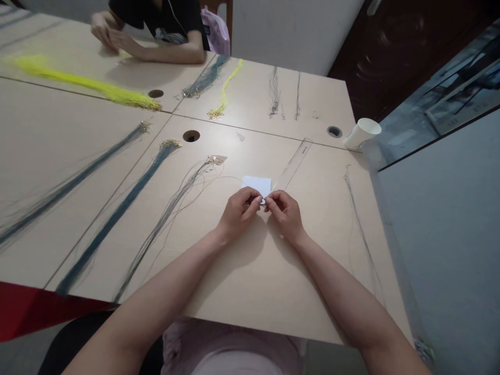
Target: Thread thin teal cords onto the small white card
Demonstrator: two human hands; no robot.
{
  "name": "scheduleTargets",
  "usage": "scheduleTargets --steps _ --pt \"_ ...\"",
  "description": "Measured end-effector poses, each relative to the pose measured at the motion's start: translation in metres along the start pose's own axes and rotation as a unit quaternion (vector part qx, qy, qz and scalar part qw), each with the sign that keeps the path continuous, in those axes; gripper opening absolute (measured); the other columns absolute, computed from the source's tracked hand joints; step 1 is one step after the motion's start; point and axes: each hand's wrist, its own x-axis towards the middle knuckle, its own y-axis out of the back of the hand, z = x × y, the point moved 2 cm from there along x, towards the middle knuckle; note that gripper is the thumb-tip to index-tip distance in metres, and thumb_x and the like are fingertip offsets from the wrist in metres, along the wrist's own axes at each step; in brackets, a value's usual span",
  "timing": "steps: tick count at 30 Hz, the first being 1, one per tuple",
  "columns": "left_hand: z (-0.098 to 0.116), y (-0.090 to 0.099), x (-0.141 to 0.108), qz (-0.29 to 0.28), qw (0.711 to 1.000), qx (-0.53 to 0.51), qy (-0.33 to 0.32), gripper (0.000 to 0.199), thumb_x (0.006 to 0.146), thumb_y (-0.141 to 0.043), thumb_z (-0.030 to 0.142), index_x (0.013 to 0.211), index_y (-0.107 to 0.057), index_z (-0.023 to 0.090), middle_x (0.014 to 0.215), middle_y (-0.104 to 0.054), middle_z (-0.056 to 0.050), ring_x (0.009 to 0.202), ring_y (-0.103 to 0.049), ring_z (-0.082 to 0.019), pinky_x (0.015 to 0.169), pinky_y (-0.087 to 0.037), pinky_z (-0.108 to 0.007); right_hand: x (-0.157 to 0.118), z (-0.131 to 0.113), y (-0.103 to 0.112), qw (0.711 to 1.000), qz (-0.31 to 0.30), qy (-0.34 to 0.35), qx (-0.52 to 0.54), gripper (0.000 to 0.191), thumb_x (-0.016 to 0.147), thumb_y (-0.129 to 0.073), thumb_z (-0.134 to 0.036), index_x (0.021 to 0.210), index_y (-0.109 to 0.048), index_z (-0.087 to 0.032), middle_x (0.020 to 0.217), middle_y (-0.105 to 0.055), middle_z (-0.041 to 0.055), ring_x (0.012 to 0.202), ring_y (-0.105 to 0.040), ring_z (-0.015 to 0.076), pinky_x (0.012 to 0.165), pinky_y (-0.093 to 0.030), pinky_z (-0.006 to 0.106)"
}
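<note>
My left hand (242, 208) and my right hand (286, 212) meet fingertip to fingertip above a small white card (255, 182). Both are closed in a pinch on a thin fishing line, of which a strand (230, 177) curves in from the left. A tiny dark piece shows between the fingertips, too small to make out. To the left of my hands lies a loose bundle of grey lines (172, 205), with small gold hooks (214, 160) at its far end. Just beyond my right hand, a clear ruler (299, 159) rests on the table.
Dark green line bundles (121, 208) with gold ends lie left; a yellow bundle (94, 87) lies farther back. Thin strands (361, 229) lie right. A white paper cup (361, 133) stands near the right edge. Across the table (320, 229), another person's hands (117, 39) are together.
</note>
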Motion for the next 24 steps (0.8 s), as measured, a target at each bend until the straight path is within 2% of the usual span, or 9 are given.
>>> scheduleTargets --steps 8,16,24 --pt "-0.0009 -0.0007 0.0000 0.008 1.000 0.018 -0.009 0.014 0.082 -0.051 0.026 0.074 -0.053 0.015 0.065 -0.053 0.000 0.058 -0.045 -0.008 0.054 -0.036 -0.020 -0.0010 0.0001 0.0004 1.000 0.001 0.004 -0.026 0.013 0.083 -0.052 -0.030 0.077 -0.055 -0.019 0.070 -0.058 0.0007 0.061 -0.056 0.0132 0.058 -0.044 0.026" --pt "0.0013 0.0004 -0.0002 -0.003 0.997 0.051 -0.063 0.011 0.084 -0.048 0.021 0.075 -0.051 0.016 0.070 -0.053 -0.001 0.065 -0.048 -0.010 0.061 -0.039 -0.022 -0.0010 -0.0016 0.0005 1.000 -0.005 0.003 -0.017 0.013 0.083 -0.052 -0.029 0.077 -0.056 -0.018 0.067 -0.058 0.0004 0.060 -0.056 0.0131 0.058 -0.043 0.026" --pt "-0.0004 0.0000 0.0007 0.009 0.999 0.025 -0.045 0.006 0.080 -0.055 0.022 0.079 -0.054 0.016 0.074 -0.055 -0.001 0.067 -0.051 -0.009 0.062 -0.042 -0.022 -0.0001 -0.0020 0.0000 1.000 0.011 -0.003 0.018 0.012 0.082 -0.053 -0.028 0.076 -0.054 -0.018 0.068 -0.057 -0.0003 0.060 -0.056 0.0122 0.057 -0.043 0.025"
